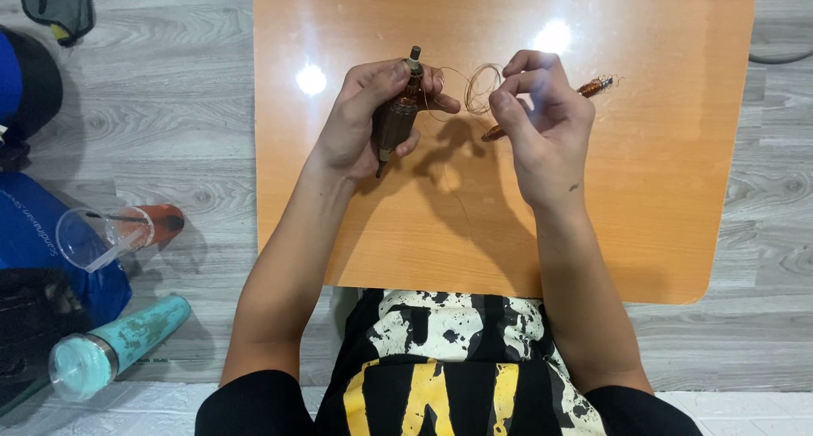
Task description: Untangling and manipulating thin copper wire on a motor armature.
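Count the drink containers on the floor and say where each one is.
2. A clear plastic cup with a straw lies on the grey floor left of the orange table; a teal metal bottle lies below it. Bags may hide others.

Left hand (360, 118) hides most of the motor armature (396, 118). Copper wire (481, 87) too thin to trace left of the right hand (542, 123), which covers the wire bundle's (595, 86) middle.

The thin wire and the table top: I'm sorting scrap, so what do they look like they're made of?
The wire looks like bare or enamelled copper: reddish-brown, hair-thin, springy loops. The table top looks like orange glossy laminate, perhaps over board: lamp glare mirrors off it.
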